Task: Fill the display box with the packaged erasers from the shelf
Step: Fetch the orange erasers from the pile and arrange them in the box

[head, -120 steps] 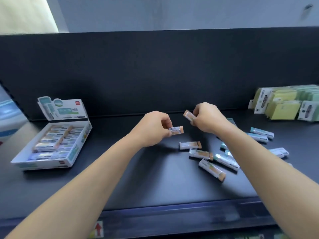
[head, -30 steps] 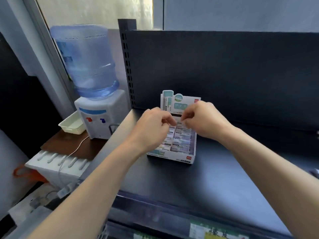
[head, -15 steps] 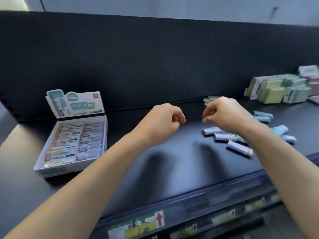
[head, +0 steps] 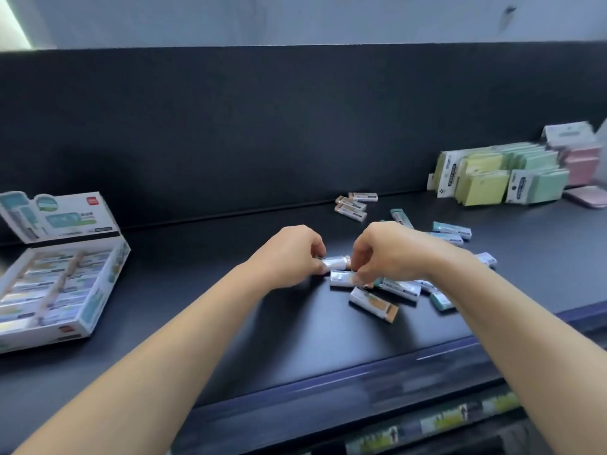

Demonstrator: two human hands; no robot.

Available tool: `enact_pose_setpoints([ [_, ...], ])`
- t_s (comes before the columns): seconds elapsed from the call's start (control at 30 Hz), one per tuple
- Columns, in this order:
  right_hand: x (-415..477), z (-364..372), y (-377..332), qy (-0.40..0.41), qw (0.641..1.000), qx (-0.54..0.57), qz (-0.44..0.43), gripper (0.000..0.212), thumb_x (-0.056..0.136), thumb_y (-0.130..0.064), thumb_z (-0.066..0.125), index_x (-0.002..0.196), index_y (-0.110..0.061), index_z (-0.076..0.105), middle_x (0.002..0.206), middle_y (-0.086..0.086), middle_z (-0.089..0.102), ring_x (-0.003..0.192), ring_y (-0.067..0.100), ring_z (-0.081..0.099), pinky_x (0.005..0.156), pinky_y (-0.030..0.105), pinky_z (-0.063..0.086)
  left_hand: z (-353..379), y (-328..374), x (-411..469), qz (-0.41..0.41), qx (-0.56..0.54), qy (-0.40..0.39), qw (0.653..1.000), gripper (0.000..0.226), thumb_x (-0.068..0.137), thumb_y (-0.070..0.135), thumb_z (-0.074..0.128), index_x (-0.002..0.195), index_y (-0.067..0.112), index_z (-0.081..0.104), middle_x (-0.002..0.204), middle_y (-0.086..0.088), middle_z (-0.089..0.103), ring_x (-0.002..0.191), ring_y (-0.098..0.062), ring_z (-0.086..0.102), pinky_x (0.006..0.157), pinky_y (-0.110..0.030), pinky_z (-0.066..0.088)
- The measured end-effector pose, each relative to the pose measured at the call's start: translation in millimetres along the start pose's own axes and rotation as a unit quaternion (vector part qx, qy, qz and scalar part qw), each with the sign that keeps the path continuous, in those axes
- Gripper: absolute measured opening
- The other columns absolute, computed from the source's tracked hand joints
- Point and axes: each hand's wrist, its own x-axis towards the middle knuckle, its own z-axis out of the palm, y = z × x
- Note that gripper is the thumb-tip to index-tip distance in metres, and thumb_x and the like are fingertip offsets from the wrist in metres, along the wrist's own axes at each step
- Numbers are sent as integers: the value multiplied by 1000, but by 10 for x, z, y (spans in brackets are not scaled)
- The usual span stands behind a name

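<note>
Left hand (head: 290,254) pinches one packaged eraser (head: 335,261) — right hand (head: 384,251) pinches another eraser (head: 341,278) on the shelf (head: 262,323).

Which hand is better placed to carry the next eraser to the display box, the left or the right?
Probably the left hand: it pinches an eraser and is on the display box side. The right hand touches another lower down.

You're at a stationery shop shelf: black retail shelving (head: 295,330) with a dark back panel (head: 295,126), price-label strip (head: 443,421) along the front edge, a branded display box (head: 62,277) of erasers, packaged sticky-note pads (head: 499,178) stacked at right.
</note>
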Motion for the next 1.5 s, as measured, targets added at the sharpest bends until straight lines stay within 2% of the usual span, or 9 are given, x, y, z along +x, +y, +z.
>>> enact_pose_setpoints([
  [0.13,77,-15,46,-24,999,-10,-42,13,75,-25,75,87,-21,73,81,-4,69,82,17,65,78,34,55,25,59,19,-24,-2,7,1000,14,78,19,71,91,14,69,75,9,54,72,-12,52,59,-23,39],
  [0.3,176,-53,28,-69,993,-26,-92,5,76,-21,73,79,-23,69,73,-8,67,75,16,63,69,30,52,-6,-1,-79,-68,-22,57,996,9,75,15,71,80,17,63,74,11,53,74,-12,53,63,-25,41],
  [0.37,241,-99,-40,-72,991,-20,-112,12,77,-17,71,70,-22,63,65,-9,64,68,15,60,60,28,48,-92,-89,-179,-87,-36,93,991,9,74,15,71,81,15,64,75,11,54,72,-11,52,61,-24,42],
  [0.57,458,-202,-557,4,977,67,-202,12,78,-13,68,76,-21,59,65,-8,60,59,8,51,54,24,38,-520,-511,-610,-147,-59,202,967,12,73,16,73,75,19,62,72,9,57,64,-7,51,56,-23,36],
  [0.7,595,-183,-1064,52,953,155,-255,16,81,-13,68,93,-19,60,76,-3,64,63,11,52,58,25,40,-781,-929,-962,-190,-71,240,950,11,75,16,74,75,20,64,74,4,61,68,-11,53,61,-25,41],
  [0.83,743,-90,-1669,65,942,169,-284,14,81,-13,69,90,-17,60,74,-4,65,64,10,55,58,23,41,-1009,-1379,-1277,-230,-105,267,930,13,77,13,74,72,20,64,69,2,61,62,-13,52,60,-25,43],
  [1.0,957,45,-2382,89,943,149,-285,10,80,-14,71,86,-16,63,76,-5,64,69,12,57,58,21,44,-1252,-1825,-1521,-247,-104,304,914,10,75,16,77,79,15,68,78,0,66,72,-15,58,69,-29,48],
  [1.3,1222,342,-3014,90,966,69,-233,12,81,-12,71,84,-20,61,87,-1,63,84,20,62,75,32,53,-1381,-2213,-1547,-215,-99,231,944,14,74,20,78,82,18,68,82,4,66,74,-10,60,61,-18,45],
  [1.5,1231,414,-3099,103,977,-24,-187,14,82,-12,63,94,-15,69,100,7,66,90,27,63,80,38,55,-1303,-2247,-1395,-172,-126,176,961,13,73,12,78,75,14,65,74,5,64,69,-9,58,63,-22,48],
])
